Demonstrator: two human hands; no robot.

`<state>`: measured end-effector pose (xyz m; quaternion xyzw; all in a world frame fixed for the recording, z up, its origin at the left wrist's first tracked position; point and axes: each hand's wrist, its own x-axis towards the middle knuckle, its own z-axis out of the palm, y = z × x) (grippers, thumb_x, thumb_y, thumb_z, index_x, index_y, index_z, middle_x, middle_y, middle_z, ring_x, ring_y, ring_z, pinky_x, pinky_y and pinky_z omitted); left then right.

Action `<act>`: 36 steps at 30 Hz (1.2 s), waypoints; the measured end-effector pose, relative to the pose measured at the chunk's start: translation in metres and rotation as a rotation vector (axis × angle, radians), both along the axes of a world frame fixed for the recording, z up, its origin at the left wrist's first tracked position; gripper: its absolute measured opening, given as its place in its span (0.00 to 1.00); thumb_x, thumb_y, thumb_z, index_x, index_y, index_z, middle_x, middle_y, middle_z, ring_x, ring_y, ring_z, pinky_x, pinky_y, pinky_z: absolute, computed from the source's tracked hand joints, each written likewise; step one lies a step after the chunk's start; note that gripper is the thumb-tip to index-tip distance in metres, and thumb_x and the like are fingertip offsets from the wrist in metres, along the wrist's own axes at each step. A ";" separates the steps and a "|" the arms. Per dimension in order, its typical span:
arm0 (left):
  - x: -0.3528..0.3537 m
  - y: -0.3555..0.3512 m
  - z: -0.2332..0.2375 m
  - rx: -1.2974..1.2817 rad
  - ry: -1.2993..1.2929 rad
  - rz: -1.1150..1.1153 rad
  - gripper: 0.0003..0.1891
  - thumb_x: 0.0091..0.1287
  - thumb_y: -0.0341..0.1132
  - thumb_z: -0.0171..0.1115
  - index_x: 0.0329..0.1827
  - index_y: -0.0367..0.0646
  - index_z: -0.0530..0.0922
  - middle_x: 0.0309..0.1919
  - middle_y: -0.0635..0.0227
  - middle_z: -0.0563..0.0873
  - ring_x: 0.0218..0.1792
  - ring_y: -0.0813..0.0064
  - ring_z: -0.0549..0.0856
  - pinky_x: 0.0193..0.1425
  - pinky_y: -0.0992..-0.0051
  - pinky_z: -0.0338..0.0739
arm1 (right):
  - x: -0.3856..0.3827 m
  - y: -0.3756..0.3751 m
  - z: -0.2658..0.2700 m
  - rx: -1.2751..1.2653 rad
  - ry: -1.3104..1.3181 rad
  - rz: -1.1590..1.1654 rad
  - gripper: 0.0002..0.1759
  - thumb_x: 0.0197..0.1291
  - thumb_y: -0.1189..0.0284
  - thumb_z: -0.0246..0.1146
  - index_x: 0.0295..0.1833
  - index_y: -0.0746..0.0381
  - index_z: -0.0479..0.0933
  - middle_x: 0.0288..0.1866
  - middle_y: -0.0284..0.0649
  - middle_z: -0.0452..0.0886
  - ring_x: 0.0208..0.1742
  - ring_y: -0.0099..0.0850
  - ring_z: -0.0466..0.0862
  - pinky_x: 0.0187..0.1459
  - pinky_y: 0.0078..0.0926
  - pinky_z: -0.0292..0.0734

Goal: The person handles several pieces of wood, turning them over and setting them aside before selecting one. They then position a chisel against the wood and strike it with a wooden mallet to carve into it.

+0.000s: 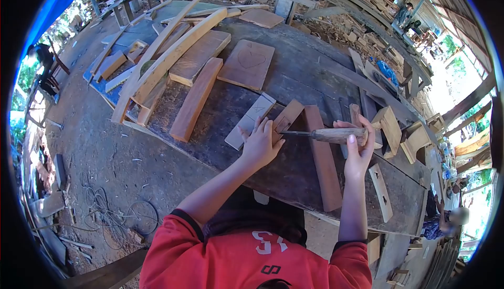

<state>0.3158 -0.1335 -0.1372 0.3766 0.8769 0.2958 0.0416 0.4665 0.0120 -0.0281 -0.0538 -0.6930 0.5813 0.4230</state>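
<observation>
My right hand [359, 151] is closed around the thick wooden handle of a chisel [338, 135]. Its thin metal blade points left and meets a small brown wood block [290, 114] with pencil marks on it. My left hand [261, 144] grips the lower end of that block, fingers close to the blade's tip. Under and beside my left hand lies a paler board [252, 119] with pencil lines. A long reddish wood strip [321, 158] passes beneath the chisel, between my two hands.
The dark workbench [210, 155] carries a flat board with a drawn heart [247, 63], a reddish bar [197, 100] and long curved pieces [178, 53] at left. Cut wood blocks [387, 129] and a slotted piece [380, 192] lie at right. Other people are farther off.
</observation>
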 end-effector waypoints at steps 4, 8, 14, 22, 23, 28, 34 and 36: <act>0.001 0.010 -0.004 0.051 0.014 0.029 0.32 0.62 0.48 0.59 0.63 0.37 0.62 0.67 0.57 0.65 0.72 0.60 0.58 0.62 0.27 0.39 | 0.001 0.014 -0.001 0.116 -0.076 -0.008 0.21 0.65 0.70 0.55 0.60 0.63 0.60 0.47 0.55 0.78 0.50 0.45 0.80 0.56 0.42 0.73; 0.004 0.013 -0.008 0.064 0.082 0.082 0.32 0.62 0.47 0.59 0.64 0.37 0.62 0.67 0.57 0.64 0.71 0.59 0.59 0.62 0.27 0.42 | 0.012 0.017 -0.015 0.058 -0.094 -0.040 0.19 0.65 0.70 0.54 0.59 0.61 0.61 0.49 0.56 0.77 0.52 0.46 0.80 0.55 0.41 0.74; 0.004 0.013 -0.008 0.044 0.060 0.064 0.34 0.62 0.48 0.58 0.65 0.37 0.60 0.69 0.55 0.62 0.72 0.56 0.56 0.63 0.28 0.40 | 0.037 0.022 -0.039 -0.034 -0.143 -0.077 0.19 0.66 0.68 0.54 0.59 0.59 0.60 0.52 0.56 0.76 0.54 0.44 0.78 0.51 0.36 0.77; 0.004 0.013 -0.005 0.039 0.041 0.068 0.33 0.62 0.48 0.58 0.65 0.36 0.61 0.69 0.55 0.62 0.72 0.55 0.56 0.62 0.27 0.41 | 0.057 0.023 -0.064 -0.115 -0.221 -0.231 0.20 0.66 0.68 0.55 0.60 0.60 0.61 0.50 0.48 0.75 0.52 0.37 0.79 0.46 0.32 0.80; 0.004 0.013 -0.005 0.042 0.039 0.070 0.33 0.62 0.48 0.58 0.64 0.36 0.61 0.68 0.55 0.62 0.72 0.55 0.56 0.61 0.26 0.41 | 0.059 0.024 -0.067 -0.114 -0.222 -0.229 0.20 0.66 0.68 0.55 0.60 0.60 0.61 0.50 0.48 0.75 0.52 0.37 0.79 0.46 0.32 0.80; 0.005 0.013 -0.004 0.044 0.039 0.072 0.33 0.62 0.48 0.58 0.64 0.36 0.61 0.69 0.54 0.62 0.72 0.55 0.56 0.61 0.26 0.41 | 0.069 0.028 -0.074 -0.147 -0.333 -0.268 0.21 0.62 0.68 0.60 0.56 0.64 0.64 0.47 0.42 0.73 0.39 0.27 0.79 0.37 0.22 0.79; 0.004 0.013 -0.003 0.050 0.039 0.080 0.33 0.61 0.48 0.59 0.63 0.36 0.62 0.68 0.54 0.62 0.72 0.54 0.56 0.60 0.26 0.41 | 0.075 0.023 -0.078 -0.176 -0.440 -0.228 0.19 0.62 0.67 0.61 0.53 0.64 0.65 0.29 0.36 0.77 0.22 0.21 0.75 0.23 0.15 0.66; 0.004 0.013 -0.004 0.054 0.035 0.077 0.32 0.61 0.48 0.59 0.63 0.36 0.62 0.68 0.54 0.62 0.72 0.54 0.56 0.60 0.25 0.41 | 0.078 0.023 -0.083 -0.172 -0.455 -0.237 0.19 0.62 0.68 0.61 0.53 0.64 0.65 0.28 0.36 0.76 0.20 0.20 0.74 0.22 0.15 0.65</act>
